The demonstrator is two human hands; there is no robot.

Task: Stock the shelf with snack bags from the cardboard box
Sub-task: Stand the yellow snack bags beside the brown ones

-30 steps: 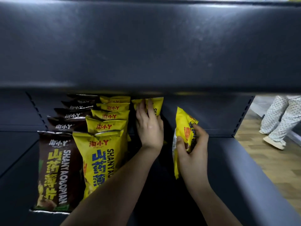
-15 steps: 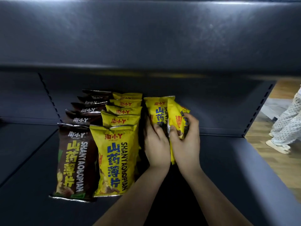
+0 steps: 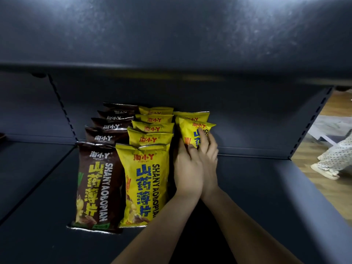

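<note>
A yellow snack bag [image 3: 190, 131] stands upright at the back of the dark shelf [image 3: 257, 178], just in front of another yellow bag [image 3: 191, 115]. My right hand [image 3: 208, 159] holds this bag, fingers laid across its front. Pressed against that hand, my left hand [image 3: 187, 168] touches the bag's lower left side with fairly straight fingers. To the left stand a row of yellow bags [image 3: 144, 183] and a row of brown bags [image 3: 97, 185], each several deep. The cardboard box is out of view.
The shelf above [image 3: 171, 35] overhangs low across the top of the view. The back panel [image 3: 257, 121] has slotted uprights at both sides. On the right, a wooden floor with another person's legs [image 3: 335, 159] in dotted trousers.
My right hand has turned the yellow bag to face front and set it behind the left hand's reach, in front of the rear bag. Both hands now sit together, and the view has moved closer.
</note>
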